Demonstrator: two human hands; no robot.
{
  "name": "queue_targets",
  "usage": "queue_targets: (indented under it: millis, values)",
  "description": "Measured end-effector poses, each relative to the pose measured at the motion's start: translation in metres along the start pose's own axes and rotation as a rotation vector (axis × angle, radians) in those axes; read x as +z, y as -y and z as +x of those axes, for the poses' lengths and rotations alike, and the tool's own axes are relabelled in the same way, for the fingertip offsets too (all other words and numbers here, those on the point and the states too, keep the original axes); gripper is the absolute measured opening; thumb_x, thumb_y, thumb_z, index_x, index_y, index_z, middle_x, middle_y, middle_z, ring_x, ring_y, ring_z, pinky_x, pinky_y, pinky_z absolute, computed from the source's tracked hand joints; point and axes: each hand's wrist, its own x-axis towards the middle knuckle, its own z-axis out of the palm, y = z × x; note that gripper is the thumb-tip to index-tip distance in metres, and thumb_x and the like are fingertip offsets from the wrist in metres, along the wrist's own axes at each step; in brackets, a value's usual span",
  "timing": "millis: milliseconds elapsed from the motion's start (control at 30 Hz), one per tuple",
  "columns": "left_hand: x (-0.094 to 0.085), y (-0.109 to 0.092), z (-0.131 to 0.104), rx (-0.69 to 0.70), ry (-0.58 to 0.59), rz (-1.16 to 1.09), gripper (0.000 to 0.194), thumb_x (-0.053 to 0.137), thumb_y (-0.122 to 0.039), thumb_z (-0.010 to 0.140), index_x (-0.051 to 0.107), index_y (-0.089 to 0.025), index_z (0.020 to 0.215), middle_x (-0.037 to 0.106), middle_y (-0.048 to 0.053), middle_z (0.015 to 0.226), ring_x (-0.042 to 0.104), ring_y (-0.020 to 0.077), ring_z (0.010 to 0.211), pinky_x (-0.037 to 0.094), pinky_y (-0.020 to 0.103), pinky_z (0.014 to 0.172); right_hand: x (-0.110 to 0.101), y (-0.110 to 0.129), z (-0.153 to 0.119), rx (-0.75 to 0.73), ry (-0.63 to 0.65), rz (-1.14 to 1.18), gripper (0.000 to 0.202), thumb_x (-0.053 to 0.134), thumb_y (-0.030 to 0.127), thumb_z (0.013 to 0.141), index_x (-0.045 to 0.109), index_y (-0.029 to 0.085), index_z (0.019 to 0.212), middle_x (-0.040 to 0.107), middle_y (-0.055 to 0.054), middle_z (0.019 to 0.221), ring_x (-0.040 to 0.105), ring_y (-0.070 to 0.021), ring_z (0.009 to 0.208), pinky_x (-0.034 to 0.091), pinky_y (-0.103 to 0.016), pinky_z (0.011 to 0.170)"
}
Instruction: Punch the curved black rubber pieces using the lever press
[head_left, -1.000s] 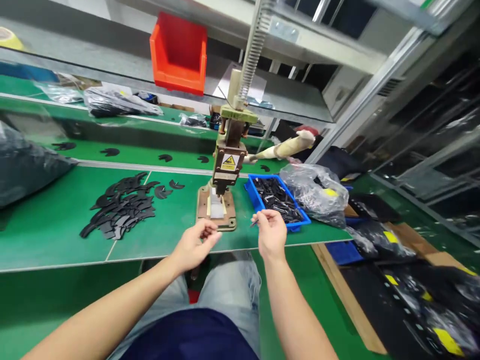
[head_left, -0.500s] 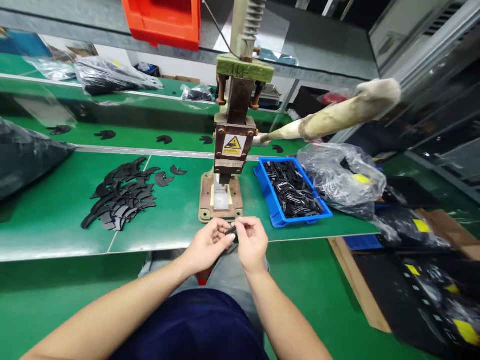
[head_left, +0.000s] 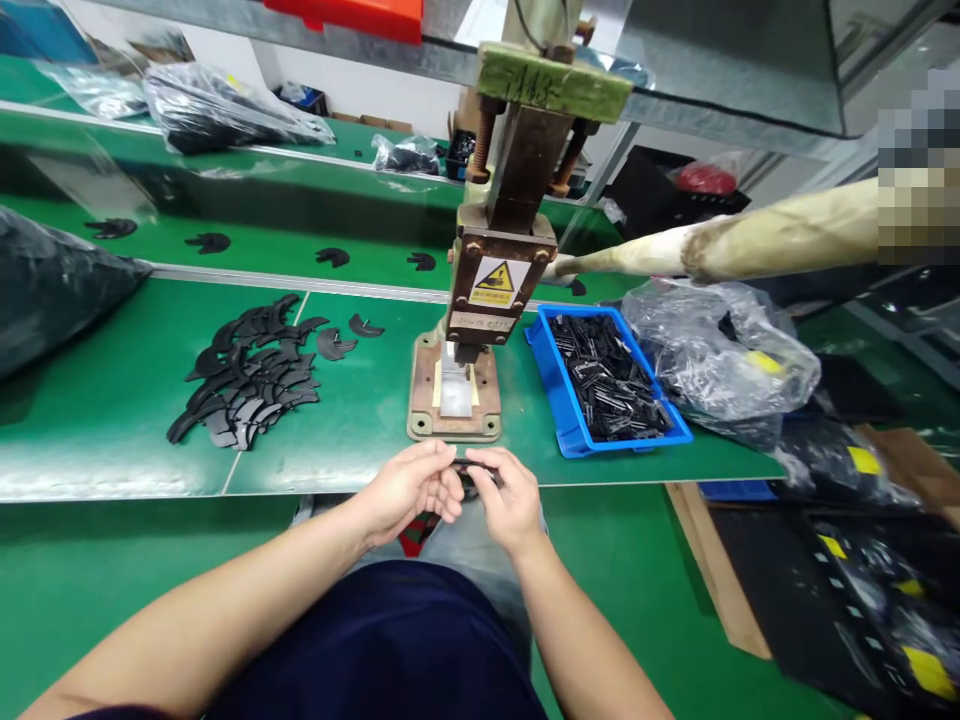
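Note:
In the head view, my left hand and my right hand meet in front of the press base, just off the table's front edge. Between their fingertips is a small black plastic part, largely hidden by the fingers. My right thumb and fingers pinch it; the left thumb and fingers close on its other end. Directly beyond stands a hand press, with a bare metal block on its base under the ram. Right of the base, a blue tray is full of small narrow black parts.
Curved black plastic pieces lie piled on the green table at left, with two apart. The press's wrapped lever juts out to the right. Several black parts lie spaced along the green strip behind. Plastic bags crowd the right.
My left fingers have spread and shifted slightly on the black part, which now lies more level. The view has moved, so the press looks larger and farther right.

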Motion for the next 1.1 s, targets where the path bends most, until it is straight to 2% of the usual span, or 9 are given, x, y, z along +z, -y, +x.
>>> queue_targets:
  millis: [267,600,733,833,900,967,1033,1100]
  values:
    - [-0.002,-0.004,-0.008,0.006,0.018,0.055,0.036,0.071,-0.049,0.094,0.052,-0.019,0.092,0.073,0.004,0.072,0.071,0.0168,0.057,0.057,0.027,0.058,0.0,-0.002,0.002,-0.052,0.015,-0.024,0.02,0.066,0.022,0.094,0.074,0.027,0.112,0.078,-0.003,0.1,0.075,-0.0151,0.09,0.063,-0.03,0.082]
    - [-0.001,-0.011,-0.009,0.034,0.033,0.101,0.042,0.074,-0.056,0.091,0.053,-0.019,0.092,0.073,0.005,0.074,0.07,0.016,0.059,0.058,0.027,0.057,0.0,-0.003,0.004,-0.129,0.025,-0.03,0.027,0.062,0.016,0.095,0.071,0.027,0.118,0.077,-0.004,0.102,0.073,-0.015,0.091,0.062,-0.031,0.082]
    - [-0.007,-0.015,-0.006,0.026,0.043,0.123,0.042,0.079,-0.054,0.087,0.057,-0.018,0.092,0.073,0.005,0.08,0.069,0.0136,0.063,0.059,0.026,0.06,-0.004,0.002,0.012,-0.223,0.102,-0.022,0.029,0.061,0.014,0.095,0.072,0.027,0.119,0.076,-0.005,0.099,0.072,-0.0149,0.09,0.062,-0.031,0.079]
    - [-0.012,-0.017,-0.002,0.026,0.107,0.151,0.039,0.086,-0.045,0.083,0.06,-0.017,0.092,0.072,0.004,0.082,0.069,0.0126,0.067,0.058,0.025,0.064,-0.009,0.008,0.021,-0.29,0.168,-0.026,0.031,0.061,0.014,0.094,0.073,0.028,0.119,0.076,-0.004,0.1,0.072,-0.014,0.09,0.062,-0.03,0.08]
    - [-0.017,-0.021,0.004,0.079,0.162,0.197,0.038,0.087,-0.04,0.083,0.064,-0.017,0.102,0.072,0.003,0.083,0.069,0.0127,0.07,0.057,0.026,0.068,-0.016,0.015,0.029,-0.313,0.179,-0.047,0.033,0.063,0.015,0.093,0.072,0.028,0.122,0.076,-0.004,0.102,0.072,-0.0144,0.092,0.063,-0.031,0.081]
    - [-0.024,-0.028,0.013,0.194,0.176,0.277,0.044,0.086,-0.038,0.084,0.066,-0.019,0.119,0.072,0.002,0.084,0.068,0.0127,0.074,0.055,0.026,0.073,-0.029,0.022,0.04,-0.315,0.144,-0.08,0.034,0.066,0.016,0.092,0.072,0.028,0.123,0.076,-0.005,0.105,0.072,-0.0159,0.096,0.062,-0.033,0.084]
    - [-0.033,-0.039,0.026,0.339,0.116,0.372,0.047,0.082,-0.039,0.087,0.066,-0.019,0.126,0.071,0.001,0.085,0.068,0.0133,0.078,0.054,0.027,0.077,-0.048,0.03,0.056,-0.306,0.034,-0.108,0.031,0.067,0.017,0.091,0.073,0.027,0.12,0.076,-0.005,0.106,0.071,-0.0174,0.1,0.061,-0.035,0.089]
    - [-0.043,-0.053,0.042,0.476,0.021,0.44,0.04,0.079,-0.042,0.089,0.067,-0.018,0.118,0.072,0.001,0.084,0.069,0.0146,0.08,0.054,0.028,0.079,-0.07,0.04,0.076,-0.302,-0.141,-0.116,0.025,0.063,0.018,0.094,0.072,0.026,0.116,0.073,-0.005,0.106,0.069,-0.0169,0.102,0.058,-0.037,0.092]
